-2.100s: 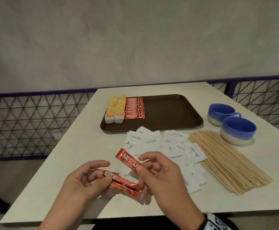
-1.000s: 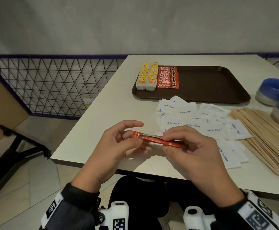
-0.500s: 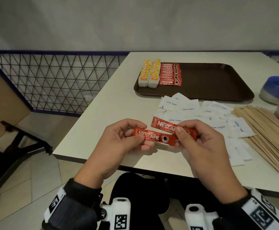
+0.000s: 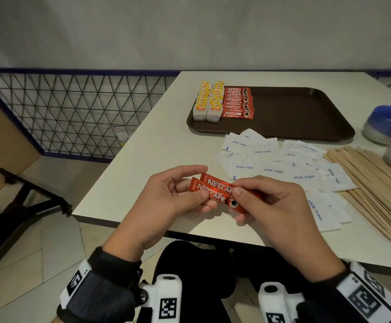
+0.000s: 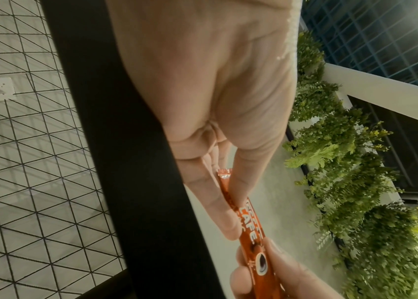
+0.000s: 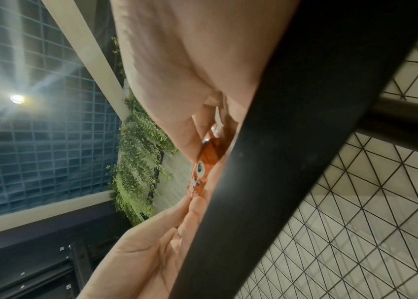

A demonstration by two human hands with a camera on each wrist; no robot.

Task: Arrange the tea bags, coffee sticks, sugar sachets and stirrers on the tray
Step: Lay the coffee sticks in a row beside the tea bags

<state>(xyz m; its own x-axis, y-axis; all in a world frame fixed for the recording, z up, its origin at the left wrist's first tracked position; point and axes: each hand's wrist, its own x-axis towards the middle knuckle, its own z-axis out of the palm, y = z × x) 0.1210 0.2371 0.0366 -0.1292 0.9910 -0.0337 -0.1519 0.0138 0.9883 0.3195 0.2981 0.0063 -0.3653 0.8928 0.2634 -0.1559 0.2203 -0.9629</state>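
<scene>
A white table (image 4: 143,164) fills most of the head view, with a black wire fence (image 4: 73,113) behind its left edge. At the far side sits a brown tray (image 4: 306,113); two rows of yellow-tagged tea bags (image 4: 209,102) stand along its left end, and a stack of red coffee sticks (image 4: 237,102) lies just beside them on the tray. To the right of the tray are two blue cups (image 4: 390,123). A wide spread of wooden stirrers (image 4: 376,190) lies on the table's right side, touching a loose scatter of white sugar sachets (image 4: 283,169) in front of the tray.

Over the table's near edge, the left hand (image 4: 166,199) and the right hand (image 4: 271,206) each pinch, between thumb and fingers, an end of two more red coffee sticks, the held pair (image 4: 215,191), which overlap lengthwise, printed side up, above the table. Black wrist straps (image 4: 101,287) carry coded markers.
</scene>
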